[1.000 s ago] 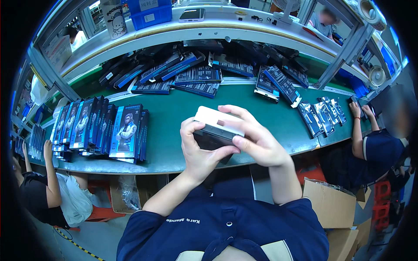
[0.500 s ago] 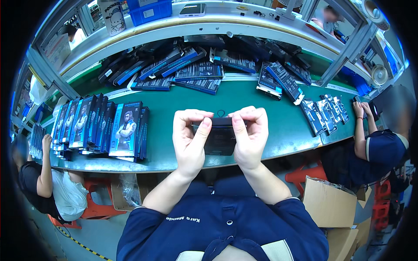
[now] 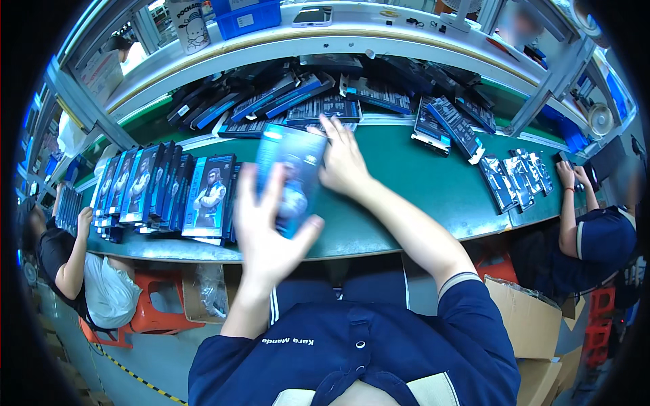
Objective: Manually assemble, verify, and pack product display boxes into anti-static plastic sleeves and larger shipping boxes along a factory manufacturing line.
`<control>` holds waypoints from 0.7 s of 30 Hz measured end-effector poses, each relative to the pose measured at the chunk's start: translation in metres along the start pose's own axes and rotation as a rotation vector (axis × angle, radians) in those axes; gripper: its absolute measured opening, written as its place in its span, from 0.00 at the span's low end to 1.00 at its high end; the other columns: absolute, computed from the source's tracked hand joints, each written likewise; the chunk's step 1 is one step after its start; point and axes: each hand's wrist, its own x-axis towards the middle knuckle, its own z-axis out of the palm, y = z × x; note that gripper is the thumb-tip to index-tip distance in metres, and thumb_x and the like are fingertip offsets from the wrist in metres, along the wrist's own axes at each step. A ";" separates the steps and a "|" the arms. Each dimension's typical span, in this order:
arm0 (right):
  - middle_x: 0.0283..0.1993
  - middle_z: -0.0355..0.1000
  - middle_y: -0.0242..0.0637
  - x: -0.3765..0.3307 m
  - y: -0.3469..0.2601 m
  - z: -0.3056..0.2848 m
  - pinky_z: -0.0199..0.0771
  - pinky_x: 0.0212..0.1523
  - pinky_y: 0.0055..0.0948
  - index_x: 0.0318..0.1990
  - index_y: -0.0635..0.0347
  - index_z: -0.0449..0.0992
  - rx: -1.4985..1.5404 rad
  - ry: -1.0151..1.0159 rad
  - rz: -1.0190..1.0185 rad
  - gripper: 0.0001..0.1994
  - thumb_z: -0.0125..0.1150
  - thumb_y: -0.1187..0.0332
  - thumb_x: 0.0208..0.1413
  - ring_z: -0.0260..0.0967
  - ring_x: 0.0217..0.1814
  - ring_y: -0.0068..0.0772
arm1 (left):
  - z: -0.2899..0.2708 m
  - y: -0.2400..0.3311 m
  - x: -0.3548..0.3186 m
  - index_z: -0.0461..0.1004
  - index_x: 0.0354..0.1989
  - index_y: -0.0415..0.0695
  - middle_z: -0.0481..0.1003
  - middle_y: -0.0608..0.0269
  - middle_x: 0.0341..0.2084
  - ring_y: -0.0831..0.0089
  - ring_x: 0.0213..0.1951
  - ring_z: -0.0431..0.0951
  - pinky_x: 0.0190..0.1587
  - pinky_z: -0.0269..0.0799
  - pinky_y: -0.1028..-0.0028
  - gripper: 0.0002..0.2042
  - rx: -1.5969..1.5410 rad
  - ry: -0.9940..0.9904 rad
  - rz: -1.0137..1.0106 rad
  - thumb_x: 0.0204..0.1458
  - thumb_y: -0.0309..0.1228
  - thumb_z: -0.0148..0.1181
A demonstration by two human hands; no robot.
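My left hand (image 3: 267,233) reaches up from below, slightly smeared by motion. Its fingers and thumb lie around the lower part of a flat blue and black printed box (image 3: 292,179), which tilts above the green table. The box's face, with a printed figure, is turned up and blurred. Close against the box's upper right edge is my right hand (image 3: 342,155), fingers stretched toward the pile of flat boxes (image 3: 321,108) at the back. I cannot tell whether it still touches the tilted box.
Similar boxes (image 3: 210,196) stand in a row at the left. More lie below the white shelf (image 3: 379,42). Silvery packs (image 3: 518,179) lie at the right of the green table (image 3: 406,196). A co-worker's hand (image 3: 84,216) and another's hands (image 3: 572,176) are at either side.
My hands have parted from the small dark item's end they both pinched. The box's printed face now shows, my left hand is further left, and my right hand has moved up toward the back pile.
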 end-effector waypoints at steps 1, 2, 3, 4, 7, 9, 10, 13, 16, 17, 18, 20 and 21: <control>0.72 0.51 0.53 -0.002 0.024 0.011 0.45 0.71 0.58 0.67 0.57 0.60 -0.149 -0.140 -0.045 0.31 0.54 0.52 0.61 0.46 0.75 0.56 | -0.013 0.001 0.008 0.66 0.66 0.51 0.53 0.37 0.68 0.45 0.66 0.60 0.64 0.59 0.56 0.41 0.147 0.074 -0.108 0.37 0.37 0.74; 0.74 0.49 0.51 0.000 0.023 0.015 0.46 0.71 0.57 0.69 0.56 0.57 -0.181 -0.325 0.101 0.33 0.51 0.48 0.62 0.44 0.76 0.54 | -0.023 -0.010 0.012 0.67 0.65 0.53 0.56 0.35 0.66 0.43 0.63 0.63 0.64 0.59 0.56 0.39 0.326 0.112 -0.240 0.39 0.38 0.73; 0.74 0.49 0.50 -0.005 0.024 0.016 0.46 0.71 0.57 0.70 0.56 0.57 -0.151 -0.385 0.099 0.33 0.49 0.47 0.62 0.44 0.77 0.54 | -0.035 -0.022 0.017 0.67 0.65 0.52 0.58 0.34 0.65 0.40 0.62 0.63 0.63 0.60 0.52 0.38 0.421 0.040 -0.320 0.40 0.40 0.72; 0.74 0.50 0.50 -0.010 0.017 0.008 0.46 0.72 0.57 0.70 0.57 0.56 -0.123 -0.453 0.089 0.34 0.48 0.46 0.63 0.44 0.77 0.53 | -0.045 -0.034 0.019 0.67 0.65 0.51 0.60 0.34 0.64 0.38 0.61 0.63 0.61 0.61 0.48 0.37 0.512 -0.031 -0.412 0.42 0.42 0.70; 0.73 0.52 0.49 -0.029 -0.014 -0.036 0.52 0.70 0.53 0.70 0.57 0.56 -0.056 -0.581 0.002 0.34 0.50 0.48 0.62 0.47 0.75 0.53 | -0.040 -0.058 0.016 0.73 0.58 0.47 0.68 0.41 0.58 0.43 0.59 0.67 0.62 0.59 0.45 0.23 0.875 -0.111 -0.280 0.52 0.36 0.63; 0.72 0.53 0.49 -0.059 -0.025 -0.061 0.53 0.71 0.48 0.68 0.59 0.60 0.055 -0.548 -0.039 0.31 0.55 0.54 0.61 0.49 0.74 0.55 | -0.012 -0.036 0.027 0.78 0.44 0.41 0.74 0.46 0.46 0.50 0.49 0.74 0.53 0.68 0.55 0.16 0.588 0.049 0.055 0.47 0.34 0.65; 0.71 0.57 0.46 -0.073 -0.026 -0.067 0.54 0.69 0.52 0.66 0.56 0.63 0.162 -0.517 -0.061 0.29 0.58 0.58 0.59 0.50 0.73 0.55 | -0.001 -0.021 0.029 0.79 0.36 0.41 0.75 0.48 0.41 0.53 0.44 0.75 0.47 0.70 0.57 0.13 0.313 -0.108 0.114 0.44 0.34 0.67; 0.59 0.71 0.44 -0.102 0.002 -0.093 0.62 0.66 0.47 0.52 0.60 0.76 0.683 -0.496 -0.070 0.16 0.62 0.66 0.57 0.62 0.67 0.49 | 0.047 -0.012 0.002 0.74 0.53 0.45 0.69 0.43 0.53 0.47 0.56 0.68 0.57 0.65 0.54 0.30 0.088 -0.429 0.272 0.44 0.50 0.69; 0.47 0.78 0.42 -0.135 0.068 -0.135 0.69 0.58 0.41 0.40 0.64 0.80 0.880 -0.249 0.519 0.08 0.62 0.70 0.58 0.71 0.56 0.42 | 0.075 -0.008 -0.001 0.67 0.63 0.51 0.65 0.40 0.57 0.43 0.59 0.64 0.58 0.62 0.47 0.39 0.186 -0.434 0.398 0.42 0.57 0.66; 0.47 0.77 0.44 -0.143 0.088 -0.147 0.69 0.57 0.39 0.41 0.64 0.80 0.614 0.018 0.762 0.08 0.61 0.71 0.58 0.71 0.55 0.40 | 0.072 -0.005 0.003 0.67 0.63 0.51 0.65 0.40 0.57 0.43 0.59 0.64 0.58 0.62 0.47 0.39 0.180 -0.437 0.404 0.42 0.57 0.66; 0.49 0.77 0.46 -0.159 0.123 -0.155 0.66 0.60 0.40 0.43 0.64 0.80 0.120 0.266 0.583 0.11 0.58 0.67 0.61 0.70 0.57 0.45 | 0.064 0.002 0.010 0.66 0.64 0.52 0.65 0.40 0.57 0.43 0.59 0.64 0.57 0.63 0.48 0.40 0.186 -0.574 0.306 0.42 0.57 0.66; 0.52 0.75 0.50 -0.200 0.165 -0.171 0.63 0.64 0.40 0.46 0.66 0.79 -0.843 0.258 0.570 0.16 0.52 0.61 0.65 0.69 0.59 0.49 | 0.055 0.018 0.024 0.62 0.67 0.50 0.67 0.40 0.54 0.47 0.53 0.70 0.54 0.68 0.55 0.43 0.228 -0.758 0.096 0.41 0.55 0.67; 0.52 0.75 0.50 -0.215 0.174 -0.176 0.63 0.64 0.40 0.46 0.66 0.79 -0.858 0.260 0.579 0.16 0.52 0.61 0.65 0.69 0.59 0.49 | 0.058 0.016 0.027 0.60 0.68 0.49 0.68 0.40 0.52 0.48 0.51 0.71 0.53 0.69 0.56 0.44 0.084 -0.661 0.044 0.43 0.56 0.65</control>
